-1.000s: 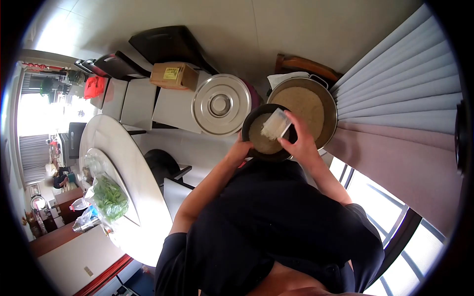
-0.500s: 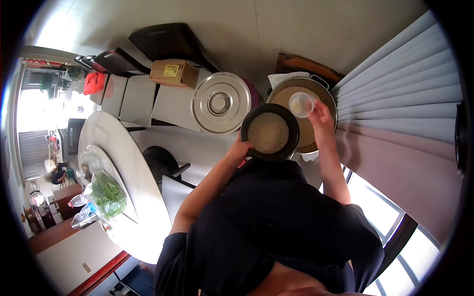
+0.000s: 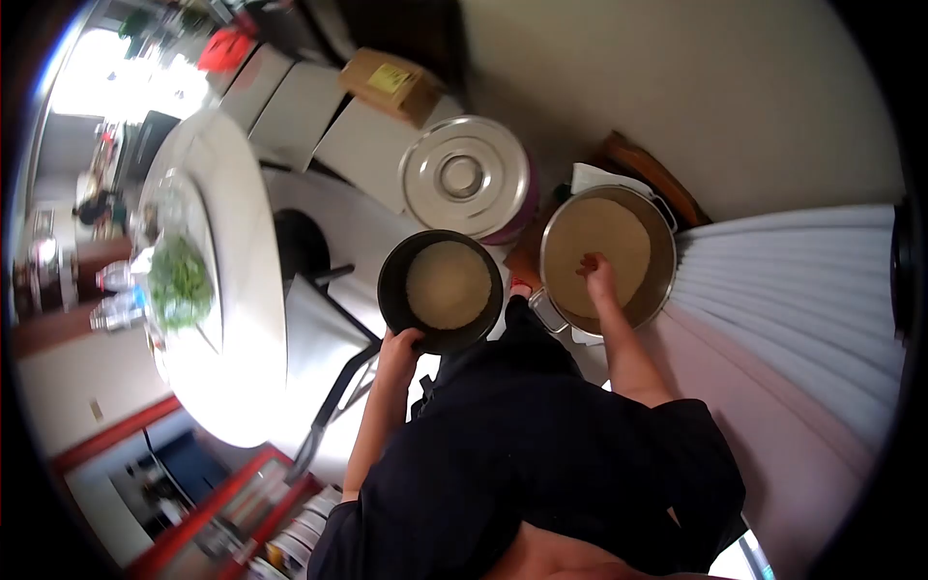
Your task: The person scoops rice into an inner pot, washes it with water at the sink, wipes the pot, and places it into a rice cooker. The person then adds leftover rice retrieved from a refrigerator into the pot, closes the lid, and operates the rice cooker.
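Note:
My left hand [image 3: 400, 350] grips the near rim of a dark round pot [image 3: 387, 290], which holds a layer of pale grains [image 3: 449, 285]. To the right stands a large steel pot [image 3: 661, 280] with tan grains [image 3: 619, 242] inside. Over these grains is my right hand [image 3: 596, 275], its fingers slightly bent and apart; the clear cup is not visible in it. A round steel lid [image 3: 430, 198] covers a purple container [image 3: 522, 217] between and behind the two pots.
A cardboard box [image 3: 391, 87] sits on a pale seat at the upper left. The round table [image 3: 253, 319] bears bagged greens [image 3: 179, 282] and bottles. A pleated curtain [image 3: 793, 290] hangs at the right. A chair [image 3: 333, 348] stands near my left arm.
The view has turned. The dark pot has moved left, away from the large pot. My right hand has moved down over the large pot's grains, and the clear cup has gone from sight.

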The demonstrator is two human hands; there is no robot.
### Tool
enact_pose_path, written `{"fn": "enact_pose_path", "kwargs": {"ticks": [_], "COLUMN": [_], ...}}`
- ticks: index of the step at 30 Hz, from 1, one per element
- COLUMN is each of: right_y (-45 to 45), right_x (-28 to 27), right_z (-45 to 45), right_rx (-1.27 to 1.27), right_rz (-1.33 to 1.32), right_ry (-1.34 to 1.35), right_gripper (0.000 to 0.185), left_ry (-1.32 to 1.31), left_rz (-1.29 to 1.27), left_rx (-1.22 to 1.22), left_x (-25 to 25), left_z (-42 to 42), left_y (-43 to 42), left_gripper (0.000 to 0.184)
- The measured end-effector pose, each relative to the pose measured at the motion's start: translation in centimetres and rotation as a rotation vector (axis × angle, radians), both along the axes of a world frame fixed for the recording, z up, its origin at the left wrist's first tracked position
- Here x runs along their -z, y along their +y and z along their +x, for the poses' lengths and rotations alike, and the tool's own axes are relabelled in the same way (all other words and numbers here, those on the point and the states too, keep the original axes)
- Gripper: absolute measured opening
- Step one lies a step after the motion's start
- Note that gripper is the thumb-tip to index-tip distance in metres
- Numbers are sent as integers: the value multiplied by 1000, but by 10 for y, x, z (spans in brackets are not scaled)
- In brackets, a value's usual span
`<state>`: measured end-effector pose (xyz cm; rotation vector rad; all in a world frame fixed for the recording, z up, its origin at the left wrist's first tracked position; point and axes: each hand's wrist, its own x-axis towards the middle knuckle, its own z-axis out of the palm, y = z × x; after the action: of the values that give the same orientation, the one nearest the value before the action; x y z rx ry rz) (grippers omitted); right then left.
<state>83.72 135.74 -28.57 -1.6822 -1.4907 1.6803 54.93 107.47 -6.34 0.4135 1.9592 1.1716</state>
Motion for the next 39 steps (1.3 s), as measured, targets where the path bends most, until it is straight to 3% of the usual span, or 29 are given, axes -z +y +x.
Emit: {"fn": "enact_pose_path", "kwargs": {"ticks": [2,4,6,8,10,12,14,15,16,18,21,22,23,26,28,31,33,36,39], "right_y": [4,8,13,19,29,30,27,12,0,15,15,23,29,41,45,42,59,74,76], "right_x": [4,19,39,42,19,-5,-46,-96,-134,-116,-108,-86,-69,-25,-24,-5,38,2,-54], "right_z": [2,7,27,31,21,15,-9,-38,-71,-117,-205,-232,-254,-317,-338,-345,-342,-359,-362], "right_rx": [24,-76,-467,-384,-47,-89,-245,-258,-274,-422,-659,-742,-763,-811,-811,-824,-830,-1006,-993], "right_rz": [-106,7,538,260,-164,127,668,680,694,810,858,767,788,786,723,788,955,729,686], "right_ry": [66,-50,-257,-274,-85,-117,-327,-306,-287,-47,-116,-143,-207,-371,-420,-512,-403,-525,-329], "right_gripper": [26,22,20,17,13,9,10,13,15,19,31,41,46,63,65,64,62,60,58], "left_ry": [-223,-329,-539,-557,-563,-567,-464,-351,-463,-598,-651,-672,-691,-708,-436,-438,-733,-723,-826], "left_rz": [83,86,116,190,161,155,126,58,54,47,74,62,53,153,35,-13,124,20,39], "left_rx": [-271,-453,-724,-761,-781,-781,-642,-520,-625,-727,-775,-786,-805,-913,-697,-771,-1130,-1199,-1147], "left_x": [-5,-23,-34,-30,-28,-39,-30,-27,-26,-18,-15,0,17,4,51,49,-5,-13,11], "left_z": [11,20,28,39,46,52,58,60,59,64,68,70,75,86,114,133,116,116,128], "left_y": [-34,-59,-82,-116,-146,-167,-194,-207,-213,-224,-229,-236,-244,-222,-250,-244,-195,-182,-200], "left_gripper": [40,41,43,43,42,41,46,52,52,51,48,45,43,38,38,29,24,19,22]}}
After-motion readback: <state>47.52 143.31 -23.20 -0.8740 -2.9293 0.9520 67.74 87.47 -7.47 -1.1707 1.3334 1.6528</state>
